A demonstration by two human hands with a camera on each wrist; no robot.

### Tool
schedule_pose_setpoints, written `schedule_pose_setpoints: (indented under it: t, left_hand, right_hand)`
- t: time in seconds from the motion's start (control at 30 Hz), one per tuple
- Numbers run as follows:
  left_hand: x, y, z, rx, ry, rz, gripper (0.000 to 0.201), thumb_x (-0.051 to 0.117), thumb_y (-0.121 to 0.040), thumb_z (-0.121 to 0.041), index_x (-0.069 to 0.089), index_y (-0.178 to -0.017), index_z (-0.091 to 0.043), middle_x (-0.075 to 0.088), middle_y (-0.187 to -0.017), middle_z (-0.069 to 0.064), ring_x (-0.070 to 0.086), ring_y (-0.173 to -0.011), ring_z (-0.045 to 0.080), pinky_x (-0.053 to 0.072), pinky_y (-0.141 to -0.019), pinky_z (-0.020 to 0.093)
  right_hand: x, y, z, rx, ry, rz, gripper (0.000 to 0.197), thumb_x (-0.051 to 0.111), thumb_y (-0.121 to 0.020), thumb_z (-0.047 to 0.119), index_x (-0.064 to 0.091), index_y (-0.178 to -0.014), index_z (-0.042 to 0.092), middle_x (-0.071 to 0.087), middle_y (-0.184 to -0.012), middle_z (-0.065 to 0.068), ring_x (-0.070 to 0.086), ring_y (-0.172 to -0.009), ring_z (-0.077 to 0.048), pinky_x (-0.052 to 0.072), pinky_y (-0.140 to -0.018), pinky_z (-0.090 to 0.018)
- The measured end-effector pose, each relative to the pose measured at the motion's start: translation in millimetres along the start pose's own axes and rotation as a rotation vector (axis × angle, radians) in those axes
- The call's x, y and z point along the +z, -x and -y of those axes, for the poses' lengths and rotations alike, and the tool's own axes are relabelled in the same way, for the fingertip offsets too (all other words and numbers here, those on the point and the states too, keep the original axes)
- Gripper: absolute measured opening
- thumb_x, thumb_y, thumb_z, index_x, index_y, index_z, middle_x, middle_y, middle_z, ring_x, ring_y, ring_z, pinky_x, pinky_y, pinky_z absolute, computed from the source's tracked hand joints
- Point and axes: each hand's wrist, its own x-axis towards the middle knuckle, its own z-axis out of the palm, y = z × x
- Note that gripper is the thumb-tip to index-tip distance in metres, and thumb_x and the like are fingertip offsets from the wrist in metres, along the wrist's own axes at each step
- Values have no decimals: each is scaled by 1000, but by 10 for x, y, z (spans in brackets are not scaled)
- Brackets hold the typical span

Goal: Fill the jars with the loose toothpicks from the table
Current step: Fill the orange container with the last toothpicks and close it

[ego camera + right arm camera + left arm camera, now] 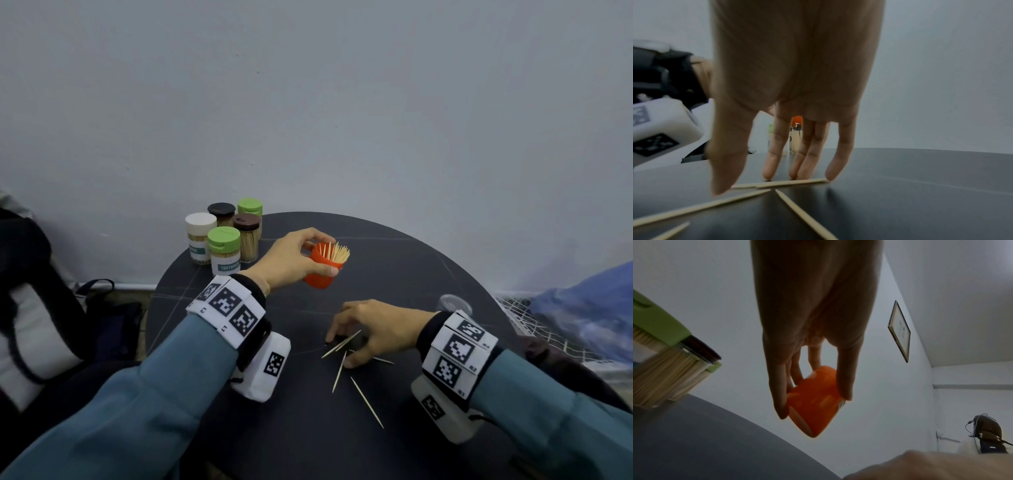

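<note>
My left hand [327, 256] grips an orange jar [320, 270] [813, 404] from the side and holds it tilted above the round dark table [394, 260]. A bunch of toothpicks [337, 253] sticks out of its open mouth. My right hand [340, 351] [745, 183] is lowered to the table with straight fingers. Its fingertips [831, 176] touch the surface just behind a couple of loose toothpicks [342, 343] [791, 183], with the thumb on their near side. More loose toothpicks [366, 402] lie just in front of that hand.
Several closed, filled toothpick jars [224, 250] stand in a cluster at the table's back left edge. A clear round lid [455, 303] lies behind my right wrist. A dark bag [34, 291] sits left of the table, and a blue cloth [589, 308] lies to the right.
</note>
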Motion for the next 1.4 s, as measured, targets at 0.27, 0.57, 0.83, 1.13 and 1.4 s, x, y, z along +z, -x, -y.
schedule_pose_setpoints:
  t: [0.27, 0.57, 0.83, 1.13, 1.4]
  left_hand:
    - [14, 0, -14, 2, -19, 3, 48, 75, -78, -17, 55, -121, -25, 49, -119, -1, 50, -108, 16, 50, -87, 35]
    - [26, -4, 3, -2, -41, 21, 48, 75, -78, -19, 54, -121, -27, 49, -120, -2, 49, -111, 18, 49, -83, 33]
    - [51, -2, -2, -9, -60, 43, 51, 74, -79, -19, 52, -125, -26, 47, -124, -2, 48, -112, 18, 49, -87, 35]
    - [75, -15, -8, -6, -73, 51, 52, 73, -80, -19, 51, -126, -25, 46, -122, -4, 47, -112, 17, 48, -85, 33]
    - [101, -42, 1, -5, -70, 55, 51, 74, -79, -19, 52, -124, -27, 48, -126, -1, 48, -115, 19, 50, -87, 36]
  right_hand:
    - [82, 73, -20, -53, -71, -65, 19, 73, -79, 17, 69, -97, 13, 62, -89, 6, 54, -74, 1, 46, -75, -14]
    - [34, 199, -4, 97, 301, -15, 12, 60, -81, 13, 70, -89, 12, 66, -84, 1, 58, -75, -18, 47, -68, -25]
    - [26, 330, -169, 217, 329, -8, 9, 66, -76, 19, 69, -83, 15, 69, -90, -3, 60, -79, -24, 41, -64, -24]
    - [-128, 447, -301, 231, 145, -179, 12, 65, -75, 6, 66, -81, 17, 72, -84, 1, 64, -79, -12, 37, -51, -2]
    - [-148, 418, -371, 212, 3, -271, 8, 70, -77, 6, 71, -83, 11, 61, -63, 14, 55, -54, 10, 38, -57, -3]
